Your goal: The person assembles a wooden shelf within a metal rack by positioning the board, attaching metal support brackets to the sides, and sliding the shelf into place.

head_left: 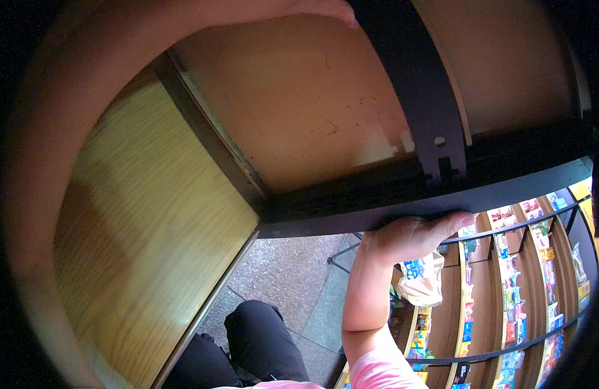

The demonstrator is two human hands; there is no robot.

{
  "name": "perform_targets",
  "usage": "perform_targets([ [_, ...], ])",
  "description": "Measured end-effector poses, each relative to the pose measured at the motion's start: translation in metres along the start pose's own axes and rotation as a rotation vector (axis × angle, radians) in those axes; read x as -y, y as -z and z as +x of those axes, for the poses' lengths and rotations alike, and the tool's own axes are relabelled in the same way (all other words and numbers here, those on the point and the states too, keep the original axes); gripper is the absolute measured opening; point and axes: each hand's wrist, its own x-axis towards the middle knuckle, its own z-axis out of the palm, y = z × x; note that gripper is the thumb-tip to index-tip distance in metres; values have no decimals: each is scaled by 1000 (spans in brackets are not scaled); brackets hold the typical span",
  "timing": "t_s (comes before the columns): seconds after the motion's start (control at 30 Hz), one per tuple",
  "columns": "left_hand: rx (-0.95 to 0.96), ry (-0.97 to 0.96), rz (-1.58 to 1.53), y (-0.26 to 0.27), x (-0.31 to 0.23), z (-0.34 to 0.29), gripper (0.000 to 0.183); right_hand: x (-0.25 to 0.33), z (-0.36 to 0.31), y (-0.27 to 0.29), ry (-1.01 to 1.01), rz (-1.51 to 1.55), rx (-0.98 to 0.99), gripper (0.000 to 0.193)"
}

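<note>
A metal shelf panel (312,97) fills the upper part of the view, tilted up with its brownish underside toward me. A dark crossbar (409,78) with a round hole and a slot runs across it. My right hand (413,238) grips the panel's dark lower edge from below. Its thumb lies along that edge, and the other fingers are mostly hidden. My left arm curves up the left side, very close, to my left hand (332,9) at the top beside the crossbar. Only part of that hand shows; its fingers are hidden.
A wood-grain board (140,214) stands on the left, meeting the panel's corner. Behind my right arm are curved store shelves (494,285) with many small colourful packages. A pale plastic bag (424,285) hangs near my wrist. Below are grey floor tiles (280,272) and my dark-trousered legs (260,343).
</note>
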Motion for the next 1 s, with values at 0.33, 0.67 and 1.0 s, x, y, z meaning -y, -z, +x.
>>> perform_targets([
  [0.33,51,19,-92,0,3,-3,53,-8,5,9,61,-19,86,66],
  [0.67,93,74,-40,14,14,-3,55,-20,8,31,360,-521,57,45],
  [1.0,19,190,-134,7,-12,3,54,3,1,4,-27,43,-40,62],
])
